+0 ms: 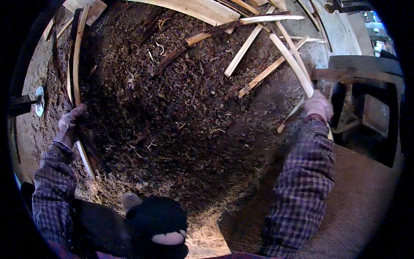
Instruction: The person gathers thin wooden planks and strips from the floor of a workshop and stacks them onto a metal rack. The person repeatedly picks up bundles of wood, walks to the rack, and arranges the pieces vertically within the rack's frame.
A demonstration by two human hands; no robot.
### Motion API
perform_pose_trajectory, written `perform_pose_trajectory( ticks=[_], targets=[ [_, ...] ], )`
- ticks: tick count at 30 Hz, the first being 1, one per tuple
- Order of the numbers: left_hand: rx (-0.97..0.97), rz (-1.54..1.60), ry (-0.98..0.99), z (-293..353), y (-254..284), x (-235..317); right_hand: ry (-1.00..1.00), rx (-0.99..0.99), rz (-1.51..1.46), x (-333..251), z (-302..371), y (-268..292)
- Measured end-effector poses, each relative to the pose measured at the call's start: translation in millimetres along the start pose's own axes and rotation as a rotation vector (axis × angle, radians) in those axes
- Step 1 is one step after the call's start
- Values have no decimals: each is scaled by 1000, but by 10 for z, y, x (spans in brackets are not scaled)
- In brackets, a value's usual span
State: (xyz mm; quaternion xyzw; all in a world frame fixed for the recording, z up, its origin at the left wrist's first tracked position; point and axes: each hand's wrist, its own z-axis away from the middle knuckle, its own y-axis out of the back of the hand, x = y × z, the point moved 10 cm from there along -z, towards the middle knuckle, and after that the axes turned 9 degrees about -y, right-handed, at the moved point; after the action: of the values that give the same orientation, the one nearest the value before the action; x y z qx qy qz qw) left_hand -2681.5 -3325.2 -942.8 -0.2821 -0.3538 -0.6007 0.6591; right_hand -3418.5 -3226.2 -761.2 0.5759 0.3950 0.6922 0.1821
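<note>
My left hand [71, 123], in a pale work glove, is closed round a bundle of long, narrow wood strips [79, 47] at the left. At least one strip in it has a dark bark edge, and a pale lower end sticks out below the fist. Over at the right, my right hand [318, 107], gloved too, grips a long pale wood strip [289, 60] that slants up and to the left. Its tail end shows past the wrist. Both arms are stretched wide apart, and bark litter lies between the hands.
Dark bark shavings [172, 103] cover the ground. Loose strips [243, 49] lie at the upper right, near a wide curved slab [189, 9]. A dark metal frame [366, 112] stands beside my right hand. A round pale disc [39, 101] is at the far left.
</note>
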Motion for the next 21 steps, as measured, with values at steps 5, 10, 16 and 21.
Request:
perform_pose_trajectory(
  ticks=[5,10,16,21],
  targets=[
    [-24,-102,30,120,-37,86,-52,182,-133,-133,-28,161],
    [-1,-233,-10,60,200,96,-45,-12,-111,-239,-267,-58],
    [28,-211,-72,13,25,109,121,85,-196,-304,-217,521],
    [-9,-346,-110,-118,237,-43,384,224,-947,-253,18,1707]
  ],
)
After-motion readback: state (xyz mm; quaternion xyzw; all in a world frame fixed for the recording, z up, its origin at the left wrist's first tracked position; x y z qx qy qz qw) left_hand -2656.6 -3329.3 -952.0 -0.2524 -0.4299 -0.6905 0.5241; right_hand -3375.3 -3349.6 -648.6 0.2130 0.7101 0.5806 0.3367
